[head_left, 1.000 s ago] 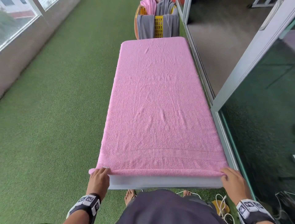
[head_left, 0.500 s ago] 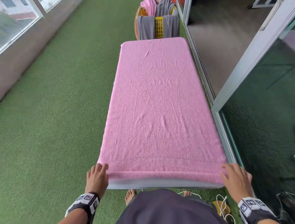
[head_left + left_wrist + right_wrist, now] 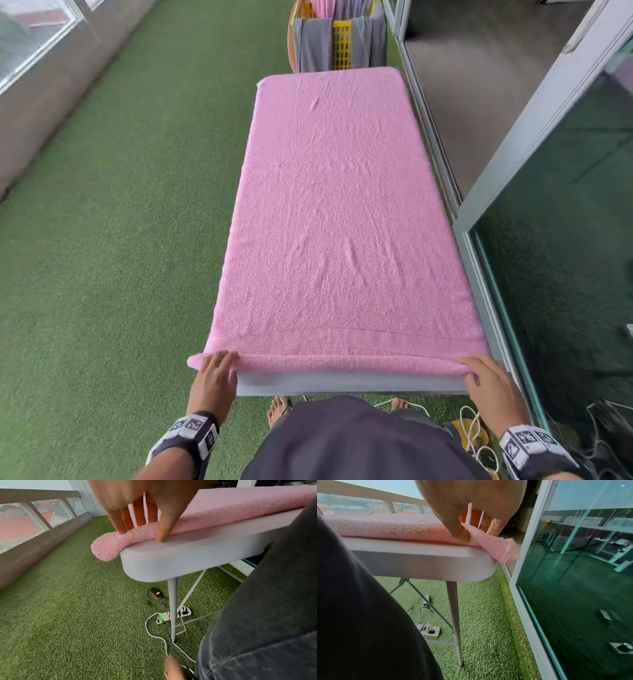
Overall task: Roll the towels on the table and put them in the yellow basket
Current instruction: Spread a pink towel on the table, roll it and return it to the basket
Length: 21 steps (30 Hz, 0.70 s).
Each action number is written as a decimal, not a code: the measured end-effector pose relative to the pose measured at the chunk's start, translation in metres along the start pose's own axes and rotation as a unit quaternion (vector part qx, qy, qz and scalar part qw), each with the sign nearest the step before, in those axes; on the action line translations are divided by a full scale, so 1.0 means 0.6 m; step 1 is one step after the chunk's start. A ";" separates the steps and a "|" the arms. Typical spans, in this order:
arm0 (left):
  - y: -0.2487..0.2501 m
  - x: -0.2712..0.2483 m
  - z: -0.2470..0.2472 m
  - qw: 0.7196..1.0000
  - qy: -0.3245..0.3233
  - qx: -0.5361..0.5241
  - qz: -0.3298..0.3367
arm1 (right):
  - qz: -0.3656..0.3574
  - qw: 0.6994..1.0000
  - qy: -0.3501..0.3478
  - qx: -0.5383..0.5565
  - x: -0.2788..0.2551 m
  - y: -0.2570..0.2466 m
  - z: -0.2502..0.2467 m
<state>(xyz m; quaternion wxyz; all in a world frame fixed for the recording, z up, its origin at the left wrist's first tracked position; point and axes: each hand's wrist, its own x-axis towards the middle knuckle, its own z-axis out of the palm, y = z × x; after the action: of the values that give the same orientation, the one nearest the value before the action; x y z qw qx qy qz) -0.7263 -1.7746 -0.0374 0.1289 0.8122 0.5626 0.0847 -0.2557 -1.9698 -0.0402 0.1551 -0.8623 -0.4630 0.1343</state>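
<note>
A pink towel (image 3: pixel 342 222) lies flat over the whole white table (image 3: pixel 342 383). Its near edge is turned into a thin roll (image 3: pixel 109 547) along the table's front. My left hand (image 3: pixel 215 370) holds the roll's left end, fingers on top and thumb on the near side (image 3: pixel 140 534). At the right corner my right hand (image 3: pixel 479 373) pinches the roll (image 3: pixel 498 545) between thumb and fingers (image 3: pixel 476 531). The yellow basket (image 3: pixel 341 48) stands on the floor beyond the table's far end.
Grey towels (image 3: pixel 311 44) hang over the basket's rim. A glass door and its frame (image 3: pixel 548 240) run close along the table's right side. A low wall (image 3: pixel 34 120) borders the green turf on the left. A power strip and cables (image 3: pixel 171 615) lie under the table by my bare feet.
Half a second ago both hands lay flat on the towel's near edge with fingers spread. Now they have curled back onto that edge and it is turned into a thin roll again.
</note>
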 end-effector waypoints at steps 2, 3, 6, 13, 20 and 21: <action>0.005 0.008 -0.009 1.000 0.002 -0.018 -0.014 | -0.026 0.999 0.012 -0.027 0.006 0.000 -0.006; 0.008 0.012 -0.014 1.000 0.000 -0.021 -0.018 | -0.038 0.998 0.016 -0.051 0.009 0.002 -0.008; 0.013 0.022 -0.022 1.000 -0.014 0.004 -0.024 | -0.043 0.996 0.014 -0.082 0.021 0.002 -0.016; 0.022 0.044 -0.028 0.996 -0.019 0.041 -0.080 | -0.012 0.994 0.025 -0.102 0.055 -0.014 -0.020; 0.017 0.044 -0.003 0.999 -0.032 -0.026 -0.022 | -0.047 0.993 -0.048 -0.092 0.045 -0.022 -0.002; 0.016 0.044 -0.004 0.999 -0.027 -0.025 -0.014 | -0.040 0.993 -0.047 -0.099 0.047 -0.023 -0.004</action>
<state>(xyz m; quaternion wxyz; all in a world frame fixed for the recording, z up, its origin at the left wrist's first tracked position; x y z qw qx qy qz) -0.7089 -1.7529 -0.0324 0.1655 0.8025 0.5683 0.0752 -0.2501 -1.9396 -0.0352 0.0520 -0.8470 -0.5147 0.1222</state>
